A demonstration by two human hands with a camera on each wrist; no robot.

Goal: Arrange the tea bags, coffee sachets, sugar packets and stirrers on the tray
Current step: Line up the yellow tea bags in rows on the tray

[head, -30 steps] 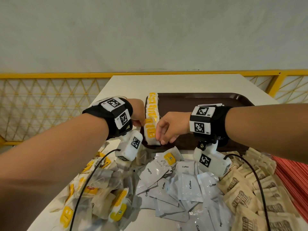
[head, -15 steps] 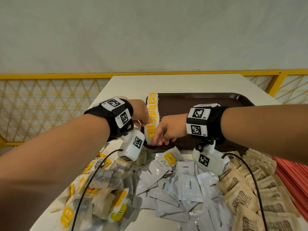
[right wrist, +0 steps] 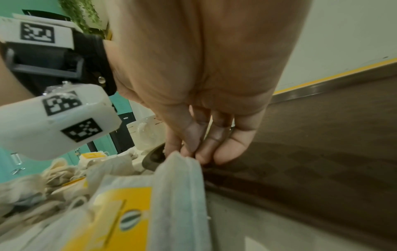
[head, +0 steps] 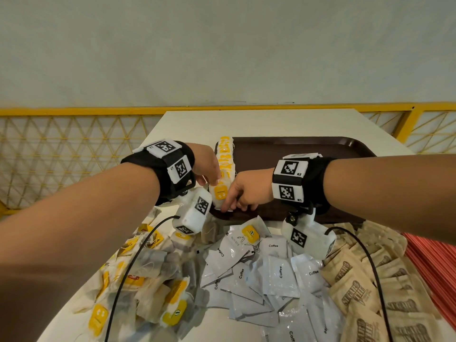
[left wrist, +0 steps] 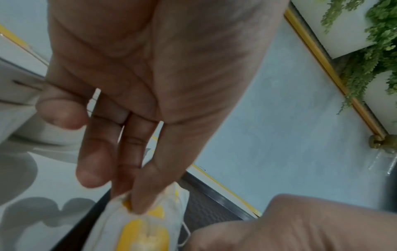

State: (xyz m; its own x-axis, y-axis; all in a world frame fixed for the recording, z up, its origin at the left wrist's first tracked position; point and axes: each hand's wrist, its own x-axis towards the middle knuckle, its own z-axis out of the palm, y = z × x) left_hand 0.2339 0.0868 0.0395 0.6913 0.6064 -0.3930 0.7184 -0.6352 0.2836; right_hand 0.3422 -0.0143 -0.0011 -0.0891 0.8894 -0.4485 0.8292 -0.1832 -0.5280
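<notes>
The white table [head: 259,124] carries everything, and the dark brown tray [head: 308,149] lies across its far half, a moulded plastic rectangle with rounded corners and a fine chequered grain on its floor. Along the tray's left edge runs a row of tea bags [head: 225,166], soft white paper pouches with yellow tags, packed on edge from the far left corner toward the near one.

The step in hand looks like squaring up that row at its near end. The left hand [head: 206,164] pinches the top of the nearest tea bag [head: 220,193] between thumb and fingertips, as the left wrist view shows. The right hand [head: 243,191] has its fingers curled down beside the bag's base at the tray's near left corner; whether they pinch the bag or only nudge it is hard to tell, since the right wrist view is blocked by a loose bag close to the lens.

On the near half of the table lie the unsorted heaps: limp, crumpled loose tea bags [head: 138,292] at the left edge, glossy white coffee sachets [head: 266,275] in the middle, flat and stiff, then matte brown paper sugar packets [head: 365,292], and thin red stirrers [head: 436,265] at the right edge.

Next, I judge, comes releasing the row gently so the bags do not topple, then fetching more bags from the left heap.
</notes>
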